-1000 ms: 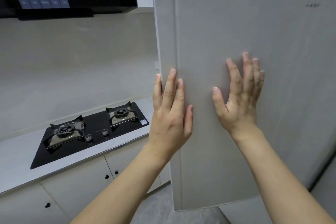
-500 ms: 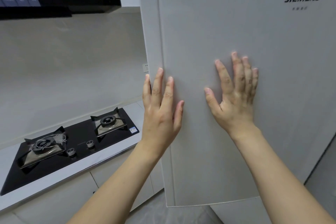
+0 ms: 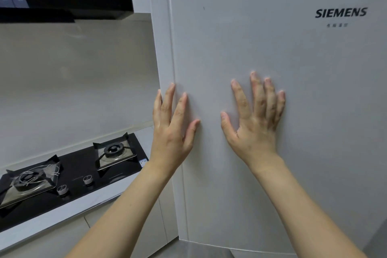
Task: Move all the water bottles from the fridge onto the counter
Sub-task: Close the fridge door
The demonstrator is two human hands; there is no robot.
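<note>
Pressing fridge door (image 3: 272,48) | left hand (image 3: 171,132), right hand (image 3: 254,123): fingers straight, flat on panel | counter (image 3: 100,197) left of fingers

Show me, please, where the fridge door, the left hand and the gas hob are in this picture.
fridge door (image 3: 272,33): head view, bare front panel.
left hand (image 3: 171,132): head view, back of the hand.
gas hob (image 3: 79,169): head view, black glass between the burners.

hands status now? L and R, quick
Left hand: open, fingers straight, flat on the fridge door near its left edge.
Right hand: open, fingers spread, flat on the same door.
Neither holds anything.
</note>
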